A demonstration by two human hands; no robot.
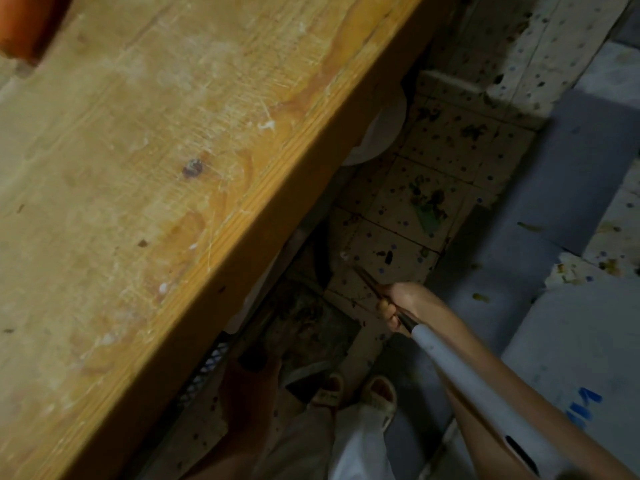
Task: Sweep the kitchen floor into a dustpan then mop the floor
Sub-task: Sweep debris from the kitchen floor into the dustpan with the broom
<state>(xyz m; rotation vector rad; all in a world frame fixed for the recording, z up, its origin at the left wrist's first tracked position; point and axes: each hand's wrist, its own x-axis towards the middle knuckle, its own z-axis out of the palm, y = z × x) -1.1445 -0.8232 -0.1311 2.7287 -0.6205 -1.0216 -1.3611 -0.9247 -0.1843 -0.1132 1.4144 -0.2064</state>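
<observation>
- Broom/mop handle (450,368), a long stick with a thin dark shaft and a pale grey-white plastic sleeve on the upper part: in the head view it runs from lower right up toward the middle of the floor. Its working end goes under the table edge and is hidden, so I cannot tell which tool it is.
- Right hand (394,306) grips the dark shaft just past the lower end of the pale sleeve, fingers curled round it, thumb side up.
- Left hand (247,382) is low, in deep shadow under the table edge. It seems to touch a dark object, but whether its fingers are spread or curled I cannot tell.
- Large worn yellow-brown wooden table top (138,202) fills the left half of the view. An orange object (27,22) shows at its top left corner.
- Pale speckled tiled floor (450,161) carries dark spots and green-brown scraps. A grey strip (554,202) lies to the right.
- Handling, as judged: handle looks stiff and light, and the sleeve smooth and possibly slippery. The second hand should take the sleeve higher up for leverage. The table edge limits the swing.
- Count: one handle, two hands, two feet in pale sandals (360,393), one table, one white rounded object (381,133) under the table edge.
- Dustpan: not identifiable. A dark flat shape (304,320) on the floor under the table may be it, though I am not sure.
</observation>
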